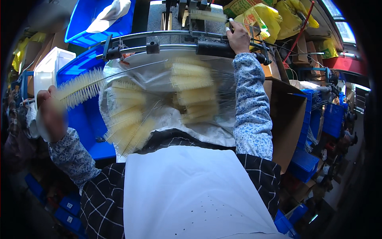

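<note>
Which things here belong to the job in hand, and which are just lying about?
Job in hand:
pale brush held in the left hand
second brush by the right hand, at the rail fixture
brush groups on the white sheet

Apparently just lying about:
white cap in a blue bin
yellow bags
cardboard box

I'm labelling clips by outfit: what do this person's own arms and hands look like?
The left sleeve and right sleeve are loose, white with a small blue print, the right cuff gathered. The right hand wears no glove, but seemingly white coverings on two fingertips. The left hand is too blurred for detail.
</note>
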`<action>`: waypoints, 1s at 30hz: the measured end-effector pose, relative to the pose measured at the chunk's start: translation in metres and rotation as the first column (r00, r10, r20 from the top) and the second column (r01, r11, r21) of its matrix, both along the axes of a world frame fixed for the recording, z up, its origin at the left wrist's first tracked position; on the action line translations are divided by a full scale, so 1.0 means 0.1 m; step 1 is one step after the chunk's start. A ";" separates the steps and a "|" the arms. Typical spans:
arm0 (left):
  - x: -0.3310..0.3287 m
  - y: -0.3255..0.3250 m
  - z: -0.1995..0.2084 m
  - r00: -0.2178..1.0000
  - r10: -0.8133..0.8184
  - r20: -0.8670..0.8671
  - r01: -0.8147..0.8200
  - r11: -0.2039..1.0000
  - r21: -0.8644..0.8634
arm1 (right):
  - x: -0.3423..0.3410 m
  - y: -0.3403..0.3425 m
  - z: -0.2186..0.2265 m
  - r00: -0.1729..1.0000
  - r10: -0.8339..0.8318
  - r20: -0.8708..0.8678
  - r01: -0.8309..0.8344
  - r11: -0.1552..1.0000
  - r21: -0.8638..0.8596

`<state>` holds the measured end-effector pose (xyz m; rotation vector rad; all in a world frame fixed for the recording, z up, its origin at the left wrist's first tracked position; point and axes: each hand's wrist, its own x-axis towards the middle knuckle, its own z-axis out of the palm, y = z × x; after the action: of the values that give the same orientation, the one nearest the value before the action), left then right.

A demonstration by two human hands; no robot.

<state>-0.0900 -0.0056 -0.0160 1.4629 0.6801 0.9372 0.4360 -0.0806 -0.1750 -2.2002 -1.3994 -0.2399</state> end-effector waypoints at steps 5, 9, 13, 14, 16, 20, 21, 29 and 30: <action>0.07 0.03 -0.08 0.994 -0.007 0.109 0.019 0.993 -0.113 | 0.49 -0.11 0.12 0.958 -0.056 -0.283 0.040 0.997 -0.063; 0.52 0.08 -0.10 0.992 -0.118 -0.052 0.116 0.992 -0.049 | 0.51 -0.06 0.29 0.891 -0.189 0.413 0.311 0.916 -0.252; 0.84 0.07 -0.14 0.924 -0.382 -0.016 0.382 0.924 -0.017 | 0.97 -0.35 0.33 0.973 0.185 0.135 -0.140 0.947 -0.290; 0.88 0.05 -0.16 0.906 -0.423 -0.006 0.422 0.906 -0.025 | 0.85 -0.48 0.50 0.984 0.176 -0.034 -0.179 0.958 -0.222; 1.01 0.03 -0.21 0.851 -0.524 0.032 0.525 0.850 -0.037 | 0.84 -0.84 0.66 0.863 0.121 -0.490 -0.222 0.963 -0.153; 1.42 -0.16 -0.40 0.827 -0.561 0.045 0.562 0.820 -0.111 | 0.22 -1.23 1.12 0.548 0.246 -0.799 -0.591 0.791 -0.161; 1.56 -0.22 -0.43 0.816 -0.574 0.069 0.578 0.809 -0.107 | 0.03 -1.23 1.17 0.513 0.226 -0.828 -0.625 0.759 -0.180; 1.68 -0.88 -0.46 0.904 -0.426 0.036 0.409 0.837 -0.363 | -1.52 -0.90 1.03 0.322 0.483 -0.814 -0.750 0.655 0.091; 1.50 -0.97 -0.45 0.891 -0.450 -0.069 0.391 0.835 -0.387 | -1.44 -0.83 0.97 0.499 0.594 -0.631 -0.711 0.697 0.093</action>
<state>0.0598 -0.1028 -0.0612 1.2838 0.5730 0.3284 0.2923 -0.1639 -0.0784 -1.4375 -1.7480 0.8632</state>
